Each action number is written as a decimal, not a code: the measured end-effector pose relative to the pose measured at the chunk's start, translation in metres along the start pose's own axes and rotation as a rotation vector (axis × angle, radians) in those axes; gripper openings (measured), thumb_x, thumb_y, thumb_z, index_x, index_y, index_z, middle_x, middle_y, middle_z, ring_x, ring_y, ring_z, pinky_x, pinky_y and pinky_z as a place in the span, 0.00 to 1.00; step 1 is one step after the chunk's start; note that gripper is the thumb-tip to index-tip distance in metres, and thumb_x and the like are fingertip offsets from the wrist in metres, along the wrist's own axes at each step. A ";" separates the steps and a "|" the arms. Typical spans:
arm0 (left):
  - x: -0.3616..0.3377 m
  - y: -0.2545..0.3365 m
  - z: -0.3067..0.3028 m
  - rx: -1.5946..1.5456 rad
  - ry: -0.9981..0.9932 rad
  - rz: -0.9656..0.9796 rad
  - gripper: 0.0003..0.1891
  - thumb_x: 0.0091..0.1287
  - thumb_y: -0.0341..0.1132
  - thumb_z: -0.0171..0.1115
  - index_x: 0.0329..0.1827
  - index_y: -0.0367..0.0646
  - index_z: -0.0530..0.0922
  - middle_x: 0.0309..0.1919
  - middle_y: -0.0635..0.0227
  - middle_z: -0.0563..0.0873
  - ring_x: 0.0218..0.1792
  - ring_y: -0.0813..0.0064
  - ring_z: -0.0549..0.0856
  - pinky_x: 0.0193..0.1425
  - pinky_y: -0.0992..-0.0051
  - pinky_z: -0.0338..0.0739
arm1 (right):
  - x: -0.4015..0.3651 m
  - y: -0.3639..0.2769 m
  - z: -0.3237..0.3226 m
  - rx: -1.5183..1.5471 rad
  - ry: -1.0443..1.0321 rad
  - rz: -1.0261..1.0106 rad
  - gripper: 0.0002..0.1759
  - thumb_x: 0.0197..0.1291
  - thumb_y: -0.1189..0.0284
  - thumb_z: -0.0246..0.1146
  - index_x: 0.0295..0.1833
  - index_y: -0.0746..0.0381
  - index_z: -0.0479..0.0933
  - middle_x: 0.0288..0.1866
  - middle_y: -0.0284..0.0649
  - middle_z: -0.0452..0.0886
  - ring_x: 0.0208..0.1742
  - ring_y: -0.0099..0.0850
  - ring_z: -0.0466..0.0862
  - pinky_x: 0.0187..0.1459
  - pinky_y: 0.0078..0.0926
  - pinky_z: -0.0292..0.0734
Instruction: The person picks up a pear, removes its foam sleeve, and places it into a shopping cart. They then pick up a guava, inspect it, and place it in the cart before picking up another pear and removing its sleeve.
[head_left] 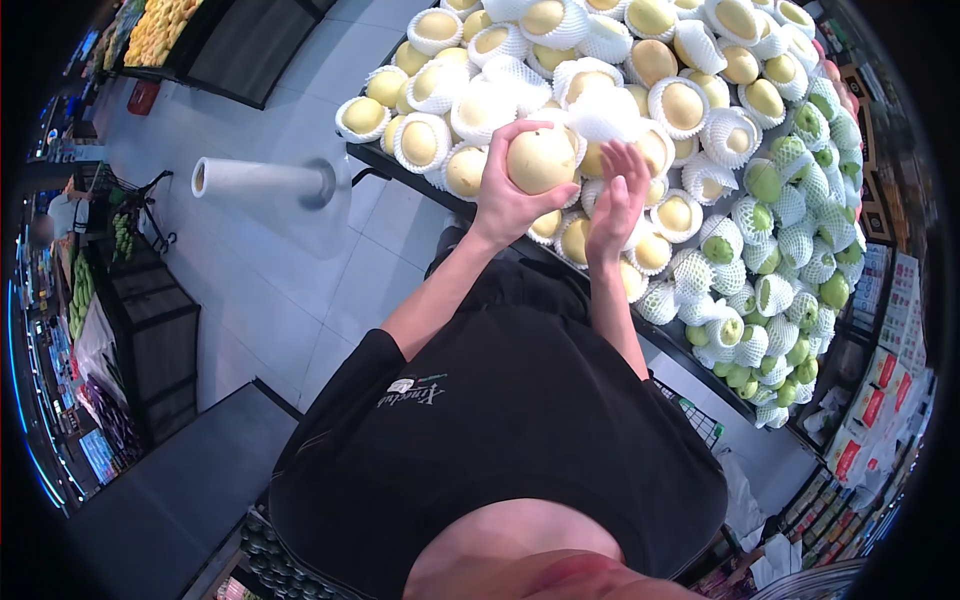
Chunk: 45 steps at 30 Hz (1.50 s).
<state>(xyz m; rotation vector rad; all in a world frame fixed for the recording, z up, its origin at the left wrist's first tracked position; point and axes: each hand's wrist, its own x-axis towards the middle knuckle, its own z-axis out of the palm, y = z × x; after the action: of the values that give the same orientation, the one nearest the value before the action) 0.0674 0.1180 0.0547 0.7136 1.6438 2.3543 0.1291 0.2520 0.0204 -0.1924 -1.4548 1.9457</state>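
My left hand [500,205] is wrapped round a pale yellow, round fruit that looks like a pear [541,160], without a foam net on it. To its right, my right hand [617,205] is raised with the fingers stretched out and nothing in it. Both hands are over the front edge of a display heaped with similar yellow pears [683,105], many in white foam nets. One loose-looking white foam net [605,113] lies just beyond the hands.
Green fruit in foam nets [763,180] fills the display's right side. At the left, a roll of clear plastic bags [255,182] stands out from the display. Further left are a dark produce stand [150,340] and a shopping cart [140,205]. A grey surface [170,500] lies at the lower left.
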 end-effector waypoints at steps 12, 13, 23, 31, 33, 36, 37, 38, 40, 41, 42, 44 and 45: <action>0.001 0.000 0.016 1.062 -0.335 0.562 0.25 0.65 0.45 0.70 0.63 0.48 0.80 0.62 0.62 0.81 0.69 0.57 0.76 0.71 0.57 0.69 | 0.000 0.011 0.003 0.781 0.060 0.771 0.35 0.75 0.43 0.45 0.71 0.60 0.67 0.68 0.44 0.75 0.66 0.39 0.80 0.66 0.40 0.77; 0.001 -0.003 0.018 1.049 -0.359 0.568 0.23 0.64 0.44 0.70 0.61 0.49 0.81 0.61 0.62 0.82 0.68 0.57 0.77 0.70 0.58 0.69 | -0.003 0.016 0.003 0.792 0.079 0.787 0.35 0.75 0.43 0.45 0.71 0.60 0.67 0.68 0.44 0.75 0.66 0.39 0.80 0.66 0.40 0.77; 0.000 -0.011 0.007 1.065 -0.343 0.372 0.31 0.64 0.43 0.70 0.71 0.53 0.75 0.66 0.57 0.76 0.68 0.55 0.74 0.70 0.57 0.68 | -0.002 0.022 0.006 0.675 0.201 0.850 0.31 0.76 0.48 0.44 0.70 0.59 0.68 0.65 0.44 0.78 0.64 0.39 0.81 0.63 0.42 0.79; -0.017 -0.032 -0.010 0.794 -0.164 -0.065 0.37 0.65 0.41 0.73 0.77 0.49 0.69 0.63 0.59 0.77 0.64 0.61 0.78 0.66 0.64 0.73 | 0.001 0.022 -0.013 0.381 0.037 0.629 0.33 0.77 0.50 0.50 0.74 0.64 0.65 0.69 0.45 0.75 0.66 0.40 0.79 0.66 0.45 0.76; -0.017 -0.034 -0.012 0.607 -0.137 -0.178 0.37 0.66 0.38 0.74 0.77 0.47 0.69 0.61 0.62 0.78 0.62 0.68 0.80 0.62 0.69 0.77 | -0.001 0.017 -0.010 0.364 0.035 0.518 0.33 0.74 0.57 0.59 0.75 0.66 0.63 0.69 0.45 0.75 0.67 0.37 0.79 0.65 0.41 0.77; -0.016 -0.033 -0.010 0.256 -0.099 -0.296 0.35 0.68 0.38 0.72 0.77 0.43 0.68 0.60 0.65 0.79 0.59 0.75 0.81 0.59 0.75 0.79 | -0.005 0.010 -0.007 0.167 -0.025 0.326 0.37 0.67 0.67 0.69 0.76 0.67 0.62 0.69 0.45 0.74 0.68 0.35 0.78 0.66 0.38 0.77; -0.018 -0.033 -0.009 0.114 -0.078 -0.324 0.35 0.70 0.39 0.71 0.78 0.43 0.67 0.61 0.64 0.78 0.59 0.75 0.81 0.59 0.75 0.80 | -0.007 0.006 -0.005 0.072 -0.052 0.255 0.39 0.64 0.71 0.72 0.76 0.68 0.62 0.69 0.45 0.73 0.68 0.34 0.77 0.66 0.37 0.77; -0.018 -0.033 -0.008 -0.027 -0.058 -0.352 0.34 0.71 0.41 0.69 0.78 0.42 0.66 0.62 0.64 0.78 0.59 0.76 0.81 0.59 0.76 0.80 | -0.009 0.002 0.000 0.013 -0.028 0.180 0.44 0.54 0.75 0.79 0.74 0.67 0.66 0.69 0.46 0.74 0.69 0.37 0.77 0.66 0.37 0.77; -0.014 -0.027 -0.009 -0.284 -0.069 -0.424 0.34 0.73 0.42 0.68 0.78 0.42 0.65 0.60 0.62 0.78 0.60 0.74 0.81 0.60 0.74 0.81 | -0.007 0.003 -0.003 -0.344 -0.133 -0.102 0.44 0.49 0.74 0.81 0.72 0.65 0.68 0.69 0.47 0.74 0.69 0.40 0.77 0.66 0.38 0.77; -0.012 -0.025 -0.010 -0.412 -0.074 -0.458 0.33 0.74 0.42 0.67 0.77 0.42 0.64 0.59 0.61 0.78 0.61 0.72 0.81 0.61 0.73 0.81 | -0.007 0.004 -0.004 -0.521 -0.184 -0.244 0.45 0.47 0.73 0.82 0.72 0.64 0.70 0.69 0.47 0.74 0.69 0.42 0.77 0.65 0.39 0.77; -0.013 -0.026 -0.012 -0.424 -0.090 -0.473 0.33 0.74 0.42 0.66 0.77 0.42 0.63 0.61 0.61 0.77 0.61 0.71 0.81 0.62 0.71 0.81 | -0.005 -0.003 -0.001 -0.560 -0.247 -0.302 0.45 0.42 0.73 0.83 0.69 0.61 0.73 0.69 0.48 0.74 0.70 0.46 0.76 0.66 0.40 0.76; -0.015 -0.030 -0.015 -0.446 -0.124 -0.504 0.32 0.75 0.41 0.64 0.76 0.43 0.60 0.63 0.60 0.76 0.62 0.68 0.81 0.65 0.66 0.81 | -0.004 -0.012 0.002 -0.556 -0.341 -0.322 0.44 0.42 0.73 0.83 0.68 0.60 0.74 0.69 0.48 0.74 0.70 0.47 0.76 0.67 0.41 0.75; -0.015 -0.027 -0.014 -0.555 -0.121 -0.513 0.32 0.75 0.41 0.64 0.76 0.44 0.60 0.64 0.59 0.75 0.62 0.66 0.81 0.66 0.64 0.80 | -0.003 -0.016 0.002 -0.554 -0.387 -0.333 0.44 0.42 0.73 0.83 0.68 0.60 0.74 0.69 0.48 0.74 0.70 0.47 0.75 0.68 0.42 0.74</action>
<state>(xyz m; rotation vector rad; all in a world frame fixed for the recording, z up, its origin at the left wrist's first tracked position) 0.0704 0.1099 0.0222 0.2720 0.9024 2.1643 0.1371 0.2502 0.0342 0.1861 -2.1084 1.3249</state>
